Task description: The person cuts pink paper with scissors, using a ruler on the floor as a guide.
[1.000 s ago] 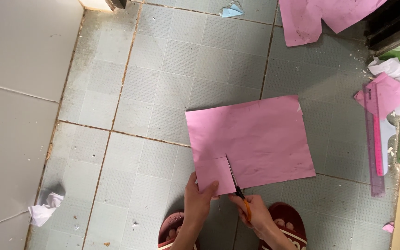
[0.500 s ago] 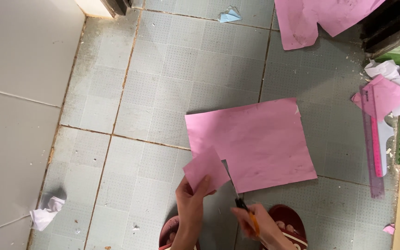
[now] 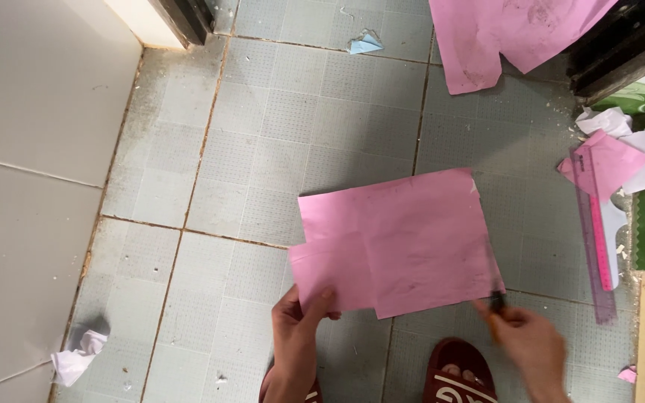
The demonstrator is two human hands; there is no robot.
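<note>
Grey tiled floor (image 3: 278,127), white wall on one side. Pink paper sheet (image 3: 404,239) lies flat on it; left hand (image 3: 298,336) pinches its near-left corner. Right hand (image 3: 531,345) grips a cutter (image 3: 496,307) at the near-right corner. Pink ruler (image 3: 599,231) well apart.

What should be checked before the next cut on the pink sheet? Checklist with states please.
1. Left hand gripping the pink sheet at its near-left edge: ok.
2. Scissors in the right hand: held, but motion-blurred; whether the blades are open or shut: cannot tell.
3. Blades lined up on the sheet: not ok, they sit off its near-right corner.
4. Left fingers away from the blades: ok, well apart.
5. Sheet flat: cannot tell; the left portion looks partly separated and offset.
6. Ruler within reach: ok, lying to the right on the tiled floor.
</note>
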